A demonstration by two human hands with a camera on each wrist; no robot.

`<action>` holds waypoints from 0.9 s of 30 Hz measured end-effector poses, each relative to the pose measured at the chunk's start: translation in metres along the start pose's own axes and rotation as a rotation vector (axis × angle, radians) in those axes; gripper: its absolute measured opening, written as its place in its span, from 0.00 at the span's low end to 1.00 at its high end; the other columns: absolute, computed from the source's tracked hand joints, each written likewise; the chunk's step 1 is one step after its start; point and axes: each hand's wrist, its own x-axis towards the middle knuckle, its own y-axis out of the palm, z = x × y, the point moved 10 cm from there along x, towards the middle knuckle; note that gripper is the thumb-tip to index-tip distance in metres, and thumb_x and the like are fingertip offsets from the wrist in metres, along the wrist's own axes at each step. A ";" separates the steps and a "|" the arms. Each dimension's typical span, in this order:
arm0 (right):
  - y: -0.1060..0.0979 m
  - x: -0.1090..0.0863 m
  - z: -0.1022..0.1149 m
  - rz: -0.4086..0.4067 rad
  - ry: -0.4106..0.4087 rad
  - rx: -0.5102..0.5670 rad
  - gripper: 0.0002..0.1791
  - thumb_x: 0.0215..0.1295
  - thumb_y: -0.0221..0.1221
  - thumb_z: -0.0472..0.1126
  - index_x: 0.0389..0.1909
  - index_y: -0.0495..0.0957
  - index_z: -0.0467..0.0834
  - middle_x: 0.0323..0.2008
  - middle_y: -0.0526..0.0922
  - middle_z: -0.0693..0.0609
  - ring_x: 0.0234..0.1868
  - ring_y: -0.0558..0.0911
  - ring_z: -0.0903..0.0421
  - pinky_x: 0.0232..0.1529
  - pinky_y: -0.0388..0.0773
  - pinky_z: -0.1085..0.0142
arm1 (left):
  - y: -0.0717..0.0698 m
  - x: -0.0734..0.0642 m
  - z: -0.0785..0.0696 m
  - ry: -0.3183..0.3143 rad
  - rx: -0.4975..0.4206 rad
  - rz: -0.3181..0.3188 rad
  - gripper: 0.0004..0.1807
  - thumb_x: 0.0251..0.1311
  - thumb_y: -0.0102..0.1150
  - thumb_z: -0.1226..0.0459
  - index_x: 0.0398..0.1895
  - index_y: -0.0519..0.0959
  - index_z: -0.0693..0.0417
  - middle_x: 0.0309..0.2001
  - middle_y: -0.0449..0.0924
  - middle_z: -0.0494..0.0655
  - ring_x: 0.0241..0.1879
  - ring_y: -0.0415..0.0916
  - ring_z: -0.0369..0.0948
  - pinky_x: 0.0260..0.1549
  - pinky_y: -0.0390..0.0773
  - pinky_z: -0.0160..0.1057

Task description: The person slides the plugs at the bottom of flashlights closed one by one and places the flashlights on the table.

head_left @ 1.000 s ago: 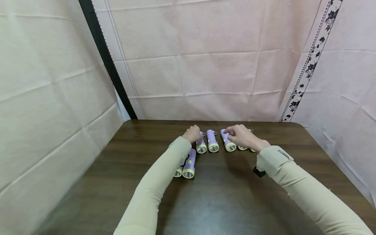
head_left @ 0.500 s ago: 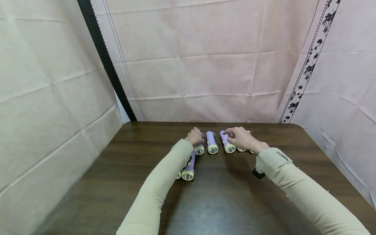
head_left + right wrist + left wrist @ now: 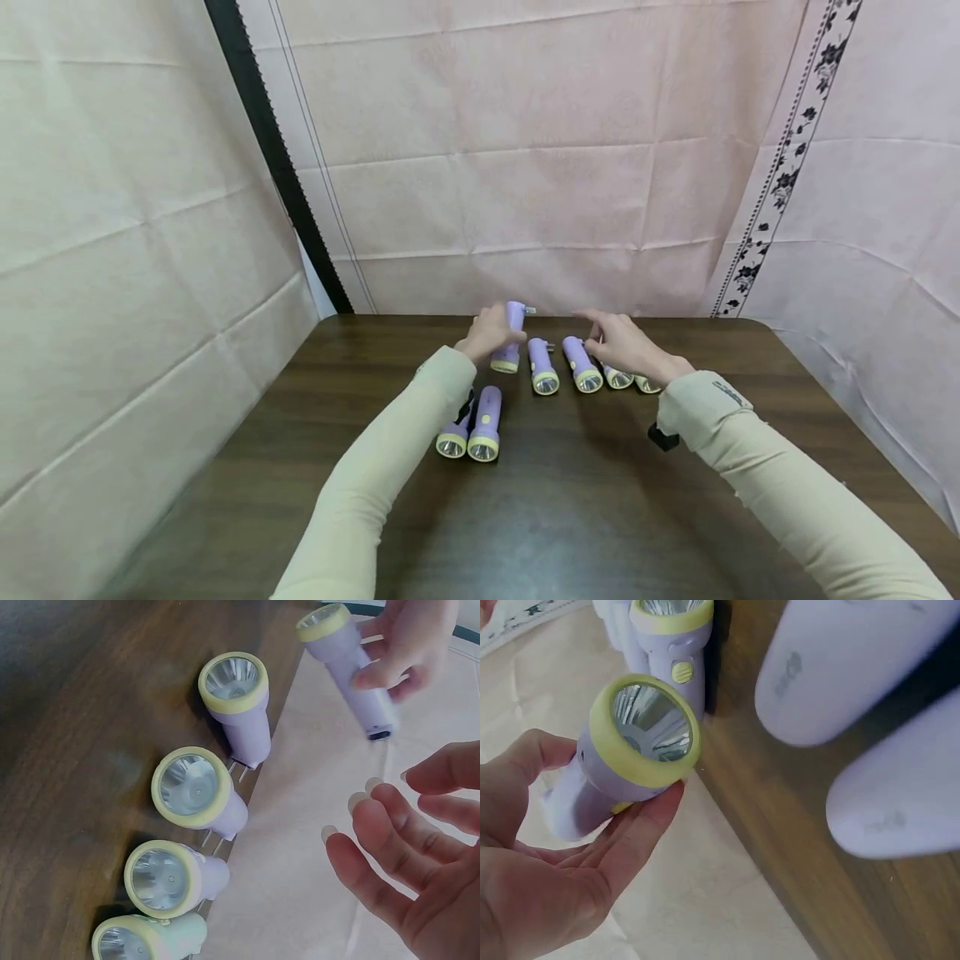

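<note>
My left hand (image 3: 491, 332) grips a purple flashlight (image 3: 641, 735) with a yellow rim, thumb on one side and fingers on the other. In the head view this flashlight is raised above the table's far edge, its lens end lower and its plug prongs at the top. My right hand (image 3: 628, 346) hovers over a row of flashlights, its fingers loosely bent and holding nothing. That row has a purple flashlight (image 3: 543, 367) at its left, another purple flashlight (image 3: 199, 787) beside it, and a pale green flashlight (image 3: 150, 937) at its right end, partly under the hand.
Two more purple flashlights, the outer one (image 3: 452, 442) partly behind my left wrist and the inner one (image 3: 486, 423) in full view, lie nearer on the dark wooden table (image 3: 570, 508). A pale cloth (image 3: 525, 192) hangs behind the table's far edge.
My left hand has lifted the leftmost flashlight of the back row up off the table. The right hand stays in place, its index finger now raised and straighter.
</note>
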 end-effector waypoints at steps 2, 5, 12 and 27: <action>0.000 0.000 0.000 -0.001 -0.004 0.005 0.31 0.60 0.52 0.32 0.68 0.64 0.41 0.25 0.82 0.51 0.20 0.75 0.60 0.31 0.74 0.64 | -0.003 -0.002 -0.002 0.044 0.011 -0.015 0.21 0.49 0.67 0.57 0.43 0.72 0.57 0.38 0.78 0.52 0.37 0.77 0.47 0.36 0.78 0.44; 0.002 0.000 0.000 -0.003 -0.018 -0.006 0.32 0.60 0.53 0.33 0.68 0.64 0.42 0.26 0.82 0.50 0.21 0.75 0.60 0.30 0.74 0.64 | -0.003 -0.007 -0.003 0.099 0.030 -0.017 0.22 0.49 0.67 0.58 0.44 0.71 0.56 0.38 0.79 0.52 0.36 0.78 0.47 0.35 0.79 0.42; 0.009 0.002 0.004 -0.022 -0.059 -0.012 0.34 0.56 0.53 0.31 0.68 0.65 0.42 0.24 0.80 0.51 0.21 0.74 0.61 0.28 0.72 0.66 | -0.001 -0.014 -0.005 0.165 0.005 -0.009 0.26 0.49 0.67 0.60 0.51 0.70 0.57 0.43 0.79 0.53 0.41 0.78 0.48 0.40 0.79 0.43; 0.024 0.008 0.024 0.013 -0.171 0.003 0.37 0.55 0.52 0.26 0.70 0.63 0.40 0.28 0.81 0.48 0.24 0.75 0.56 0.28 0.71 0.67 | 0.012 -0.020 -0.016 0.253 0.021 0.015 0.27 0.47 0.71 0.62 0.49 0.69 0.55 0.41 0.80 0.51 0.40 0.78 0.48 0.39 0.78 0.44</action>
